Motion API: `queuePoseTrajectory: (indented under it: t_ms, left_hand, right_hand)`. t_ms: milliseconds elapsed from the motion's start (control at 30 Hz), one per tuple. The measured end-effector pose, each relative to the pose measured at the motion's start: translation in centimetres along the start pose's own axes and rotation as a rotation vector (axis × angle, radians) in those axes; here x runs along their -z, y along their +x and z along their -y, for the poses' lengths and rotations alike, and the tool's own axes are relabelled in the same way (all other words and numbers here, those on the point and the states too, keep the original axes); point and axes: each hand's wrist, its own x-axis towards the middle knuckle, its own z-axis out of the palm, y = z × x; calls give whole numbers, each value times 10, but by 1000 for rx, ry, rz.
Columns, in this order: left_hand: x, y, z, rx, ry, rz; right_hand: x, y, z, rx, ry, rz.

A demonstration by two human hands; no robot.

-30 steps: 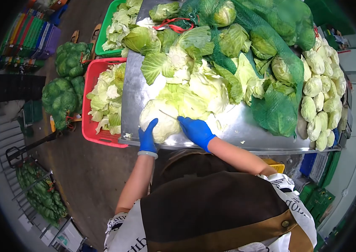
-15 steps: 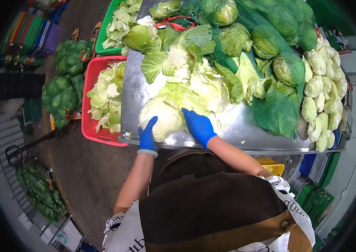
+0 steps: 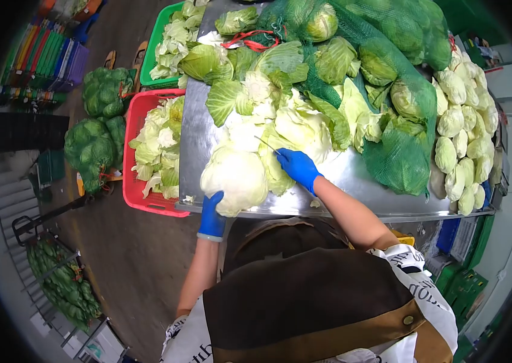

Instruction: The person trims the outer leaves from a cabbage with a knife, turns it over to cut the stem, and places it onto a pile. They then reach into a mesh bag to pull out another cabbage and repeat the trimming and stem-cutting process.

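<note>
A pale, stripped cabbage (image 3: 233,178) rests at the near edge of the metal table (image 3: 194,145). My left hand (image 3: 211,215), in a blue glove, grips it from its lower left side, thumb up against the leaves. My right hand (image 3: 300,168), also gloved in blue, is closed round a knife (image 3: 265,144), whose thin blade points up and left over the leaves behind the cabbage. The knife's handle is hidden in my fingers. Loose cabbage leaves (image 3: 304,130) are heaped just beyond both hands.
A red basket (image 3: 128,181) and a green basket (image 3: 147,69) of leaves stand left of the table. Green net (image 3: 398,166) with cabbages lies right of the leaf heap. Peeled cabbages (image 3: 464,130) are stacked at the far right. Netted sacks (image 3: 90,145) sit on the floor.
My right hand has come away from the leaves beside the cabbage and now shows a knife in it. The cabbage has turned and shifted slightly right, with my left hand lower on it.
</note>
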Motion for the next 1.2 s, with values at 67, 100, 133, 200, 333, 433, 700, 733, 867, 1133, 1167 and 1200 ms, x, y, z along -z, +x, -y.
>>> queuePoseTrajectory:
  t_ms: [67,100,133,200,333,433,700,733,867,1133,1167,1200]
  left_hand:
    - [11,3,10,-33,-102,49]
    - [12,5,12,-55,-133,59]
    - [7,4,11,-75,-162,70]
    - [-5,6,7,-168,-114,-21]
    - [-29,8,-3,-291,0,-51]
    - [-30,6,-4,-329,73,-76]
    - [-33,-4,-4,-351,339,75]
    - [-34,-5,-5,-384,463,111]
    - [-27,2,-20,-121,-236,146]
    - [-31,25,-53,-93,-252,760]
    - [-14,32,-55,-152,-131,744]
    - [-2,37,-60,-167,-62,749]
  right_hand:
    - [8,-4,9,-32,106,6]
    - [16,-9,26,-45,194,-19]
    - [19,-14,41,-59,284,-45]
    - [23,-29,72,74,470,-140]
    - [25,-38,100,146,246,-197]
    - [23,-39,96,130,249,-246]
    - [35,-25,27,-21,152,-239]
    - [33,-25,18,-14,139,-236]
    - [44,-43,57,114,414,-336]
    - [79,-64,149,316,693,76]
    - [84,-71,149,336,683,90]
    - [88,-77,149,355,670,102]
